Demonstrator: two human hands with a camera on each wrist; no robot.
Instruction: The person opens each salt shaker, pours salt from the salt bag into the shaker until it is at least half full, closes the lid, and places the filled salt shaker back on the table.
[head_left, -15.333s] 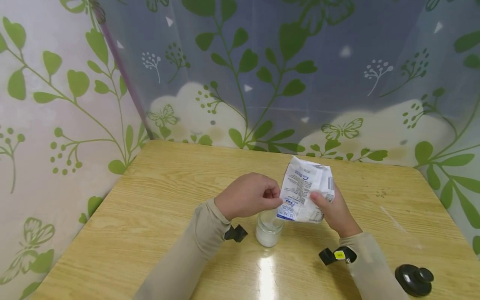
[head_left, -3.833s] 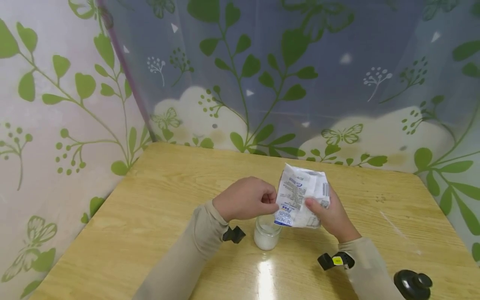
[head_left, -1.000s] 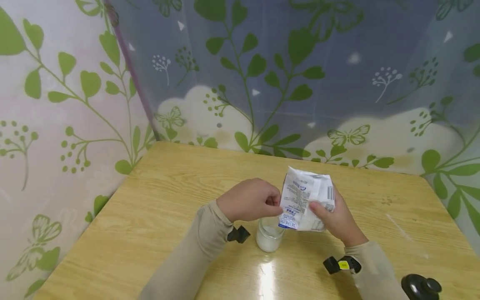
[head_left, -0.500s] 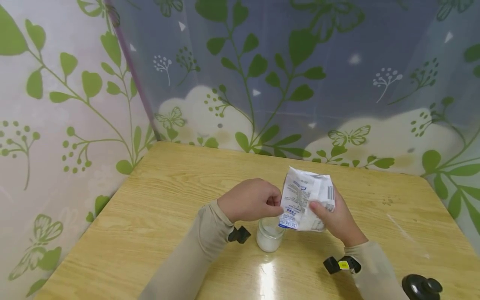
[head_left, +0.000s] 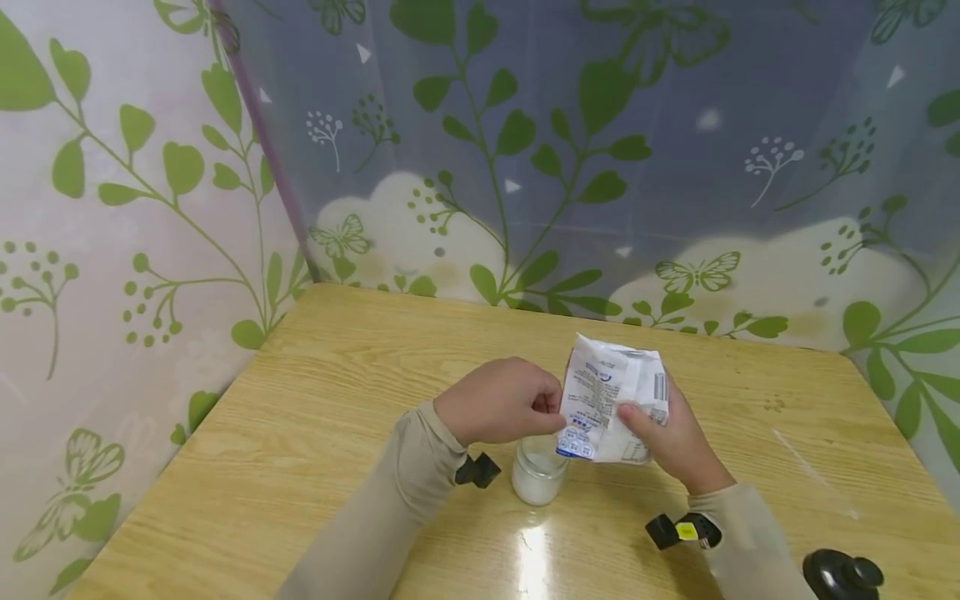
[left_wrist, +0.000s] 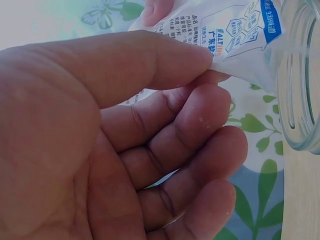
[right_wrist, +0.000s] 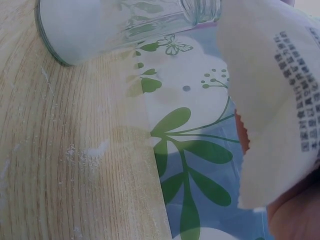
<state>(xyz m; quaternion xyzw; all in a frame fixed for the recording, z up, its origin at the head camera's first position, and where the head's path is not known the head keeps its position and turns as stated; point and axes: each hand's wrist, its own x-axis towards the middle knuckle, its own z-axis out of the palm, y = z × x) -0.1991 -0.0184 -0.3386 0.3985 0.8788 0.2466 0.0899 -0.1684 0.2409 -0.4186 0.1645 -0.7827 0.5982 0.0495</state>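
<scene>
Just above the glass jar [head_left: 537, 482], the right hand [head_left: 681, 437] grips a tilted salt packet [head_left: 604, 392]. The left hand [head_left: 497, 402] pinches it, apparently for steady aim.

Two beige-sleeved arms [head_left: 375, 508] reach forward; the bare left hand [head_left: 498, 402] pinches, fingers [left_wrist: 205, 109] curled; the bare right hand [head_left: 678, 437] grips.

Room between jar [head_left: 538, 485] and right wrist camera [head_left: 662, 531], bag [head_left: 592, 400] above
</scene>
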